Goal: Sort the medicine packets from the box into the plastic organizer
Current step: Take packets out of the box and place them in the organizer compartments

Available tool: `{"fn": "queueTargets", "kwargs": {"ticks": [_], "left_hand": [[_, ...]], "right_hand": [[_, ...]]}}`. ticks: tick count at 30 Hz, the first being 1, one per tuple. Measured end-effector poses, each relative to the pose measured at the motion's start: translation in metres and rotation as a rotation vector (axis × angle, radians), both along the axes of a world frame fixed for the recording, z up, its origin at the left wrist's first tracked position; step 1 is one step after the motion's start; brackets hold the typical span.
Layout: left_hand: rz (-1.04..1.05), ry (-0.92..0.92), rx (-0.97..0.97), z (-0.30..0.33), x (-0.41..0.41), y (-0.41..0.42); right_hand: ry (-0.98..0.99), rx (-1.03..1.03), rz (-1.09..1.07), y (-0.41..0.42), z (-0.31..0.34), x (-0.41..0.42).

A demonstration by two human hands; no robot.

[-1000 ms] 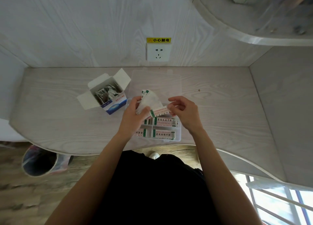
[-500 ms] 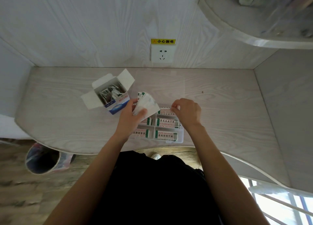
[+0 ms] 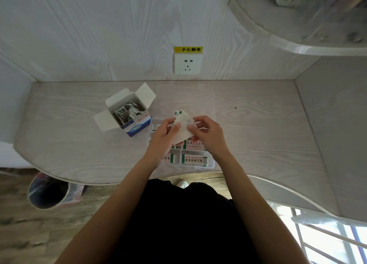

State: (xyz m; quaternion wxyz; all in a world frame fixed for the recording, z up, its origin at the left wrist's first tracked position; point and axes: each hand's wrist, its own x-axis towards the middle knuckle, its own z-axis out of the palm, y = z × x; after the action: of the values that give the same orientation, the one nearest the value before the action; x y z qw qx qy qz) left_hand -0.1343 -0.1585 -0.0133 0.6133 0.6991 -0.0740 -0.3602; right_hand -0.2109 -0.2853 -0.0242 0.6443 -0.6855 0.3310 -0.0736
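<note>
Head view: both hands hold a stack of medicine packets point(image 3: 183, 127) above the plastic organizer point(image 3: 211, 165).

The left hand point(image 3: 164, 138) grips the stack at its 8 o'clock side; the right hand point(image 3: 206, 134) pinches its 3 o'clock edge. The open box point(image 3: 130, 112) stands at 10 o'clock from the organizer, on the desk point(image 3: 258, 128).

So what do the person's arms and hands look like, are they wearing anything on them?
Both forearms are bare with no sleeves in view. The left hand and right hand wear no gloves, and no rings, watch or bracelet show. Short, unpainted nails. The only clothing visible is a black garment below.
</note>
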Motion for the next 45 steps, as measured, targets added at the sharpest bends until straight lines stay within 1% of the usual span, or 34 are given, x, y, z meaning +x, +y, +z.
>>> {"fn": "queueTargets", "kwargs": {"ticks": [3,9,15,18,21,25,29,31,34,36,38,41,43,45], "left_hand": [[0.017,-0.041,0.026,-0.003,0.001,0.0],[-0.005,-0.095,0.068,-0.003,0.005,0.003],[0.026,-0.038,0.018,0.0,0.007,0.004],[0.032,-0.04,0.032,-0.003,0.011,0.008],[0.045,-0.047,0.07,-0.007,0.017,0.013],[0.026,-0.068,0.071,-0.007,0.016,0.013],[-0.087,-0.095,0.072,-0.003,0.01,0.011],[-0.13,-0.067,0.044,-0.001,0.01,0.013],[-0.089,0.008,-0.011,-0.002,0.013,0.021],[-0.052,-0.017,0.007,-0.005,0.016,0.026],[-0.016,-0.063,0.051,-0.009,0.019,0.03],[0.021,-0.083,0.097,-0.012,0.021,0.031],[0.015,-0.116,0.134,-0.013,0.021,0.031],[-0.006,-0.186,0.202,-0.014,0.02,0.031]], "right_hand": [[-0.017,0.002,-0.008,0.0,0.0,-0.001],[-0.05,-0.013,0.059,0.003,-0.001,-0.001],[-0.061,-0.018,0.025,0.002,0.0,-0.003],[-0.067,-0.019,-0.026,-0.006,0.0,-0.009],[-0.098,0.055,-0.052,-0.013,0.004,-0.015],[-0.102,0.215,0.019,-0.006,0.01,-0.013],[-0.059,0.264,0.068,0.001,0.008,-0.007],[-0.057,0.303,0.035,-0.003,0.007,-0.009],[-0.1,0.36,-0.09,-0.017,0.004,-0.015],[-0.145,0.367,-0.162,-0.026,0.003,-0.018],[-0.175,0.349,-0.2,-0.03,0.001,-0.02],[-0.138,0.269,-0.232,-0.03,0.002,-0.016],[-0.073,0.088,-0.187,-0.03,0.001,-0.013],[0.0,-0.121,-0.089,-0.033,-0.003,-0.011]]}}
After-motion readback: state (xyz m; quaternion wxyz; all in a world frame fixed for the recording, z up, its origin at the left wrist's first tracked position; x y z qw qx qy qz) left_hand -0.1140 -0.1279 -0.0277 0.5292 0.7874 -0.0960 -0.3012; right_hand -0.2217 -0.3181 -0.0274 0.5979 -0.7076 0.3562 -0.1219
